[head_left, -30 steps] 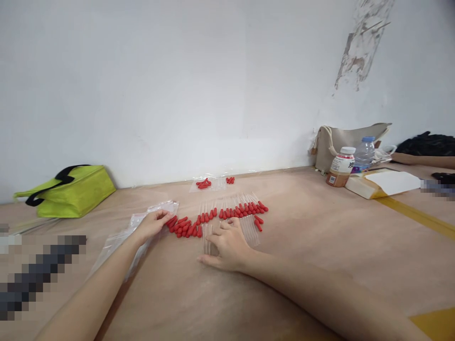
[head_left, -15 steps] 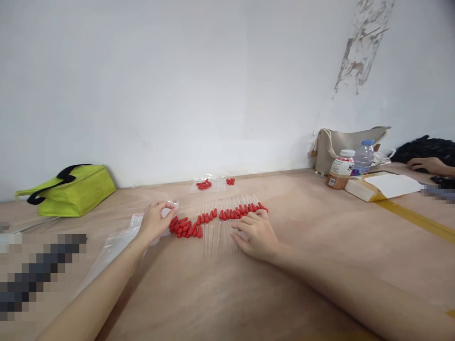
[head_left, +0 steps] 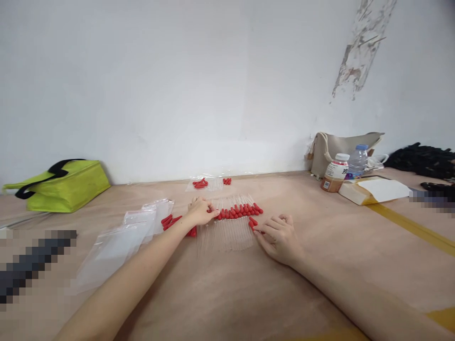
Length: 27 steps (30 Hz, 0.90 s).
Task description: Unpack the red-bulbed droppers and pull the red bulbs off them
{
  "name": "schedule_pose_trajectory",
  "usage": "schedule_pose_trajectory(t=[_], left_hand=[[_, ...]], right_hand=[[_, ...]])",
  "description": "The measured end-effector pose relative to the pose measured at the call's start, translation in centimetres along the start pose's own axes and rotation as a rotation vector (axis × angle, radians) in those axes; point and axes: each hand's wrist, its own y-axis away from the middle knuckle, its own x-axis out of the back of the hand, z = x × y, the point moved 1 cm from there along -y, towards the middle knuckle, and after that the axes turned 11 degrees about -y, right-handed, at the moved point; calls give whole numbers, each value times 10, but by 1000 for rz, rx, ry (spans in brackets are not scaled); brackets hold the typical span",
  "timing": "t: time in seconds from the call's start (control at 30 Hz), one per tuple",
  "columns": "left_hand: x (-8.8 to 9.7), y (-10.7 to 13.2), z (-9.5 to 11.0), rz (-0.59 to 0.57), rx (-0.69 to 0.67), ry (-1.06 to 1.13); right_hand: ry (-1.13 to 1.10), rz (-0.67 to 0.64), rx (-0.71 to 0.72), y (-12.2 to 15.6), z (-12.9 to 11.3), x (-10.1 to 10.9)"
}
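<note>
Droppers: a row of glass droppers (head_left: 227, 234) lies flat on the bench (head_left: 320, 246), side by side. The long axes run away from the person, with the red bulbs (head_left: 238, 210) at the far end and the glass tips at the near end.
Left hand: the left hand (head_left: 201, 211) is at the left far corner of the row, its fingers (head_left: 209, 213) curled and touching the first bulbs. Cannot tell if a bulb is pinched.
Right hand: the right hand (head_left: 279, 237) is at the right edge of the row, palm down, its fingers (head_left: 263, 229) bent, with the tips by two stray bulbs (head_left: 252, 221) just beside the last tubes. Grip unclear.
Relation: the row sits between the two hands. The tubes lie crosswise to the line from hand to hand. The left hand is nearer the bulb ends, the right hand nearer the mid-length of the glass.
Loose bulbs: a small heap (head_left: 169, 220) lies left of the left hand, partly hidden by the wrist.
Clear bags: flat clear bags (head_left: 131, 234) are spread left of the heap. They look empty, though glare makes this hard to tell.
Small bag: a small bag (head_left: 201, 183) lies near the wall, well beyond the row, with a few red bulbs inside and a few more just to its right.
Green bag: a green bag (head_left: 59, 187) at far left, closed, contents hidden.
Far right: a tan bag (head_left: 341, 144), two bottles (head_left: 333, 173) and a book (head_left: 375, 189), all well apart from the hands.
</note>
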Motion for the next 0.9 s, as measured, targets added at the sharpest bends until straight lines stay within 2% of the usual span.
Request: schedule_pose_trajectory(t=[0.13, 0.27, 0.4, 0.5, 0.57, 0.63, 0.77, 0.9], left_hand=[[-5, -6, 3, -44, 18, 2], [-4, -8, 10, -32, 46, 1], [7, -4, 12, 51, 91, -2], [19, 13, 10, 162, 50, -6], [22, 32, 8, 219, -27, 1], [18, 56, 9, 271, -177, 21], [1, 99, 17, 437, -481, 86], [-10, 117, 26, 508, -559, 209]], right_hand=[[5, 5, 4, 0, 0, 0], [5, -1, 4, -1, -1, 0], [6, 2, 15, -2, -1, 0], [0, 31, 8, -2, 0, 0], [16, 60, -12, -2, -1, 1], [49, 67, -18, -3, -5, 2], [53, -46, 86, -5, -19, 1], [-23, -110, 203, -4, -28, -11]])
